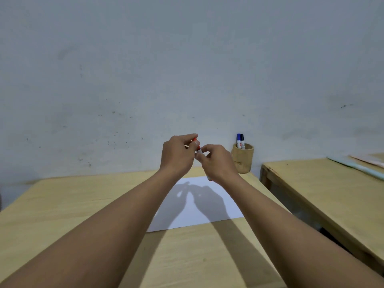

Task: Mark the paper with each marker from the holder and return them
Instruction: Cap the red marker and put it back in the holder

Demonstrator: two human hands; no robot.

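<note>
The red marker (198, 150) is held in the air above the paper (218, 196), both hands meeting on it. The left hand (178, 155) pinches the red cap end while the right hand (218, 163) grips the white barrel, its lower tip poking out below the palm; this looks like a two-handed hold for working the cap, though whether it is coming off or going on I cannot tell. One sheet lies flat on the surface (62, 204), with no mark visible. Two markers, a blue one (238, 140) and a black one (242, 140), stand upright in the single holder (242, 161) near the wall.
</note>
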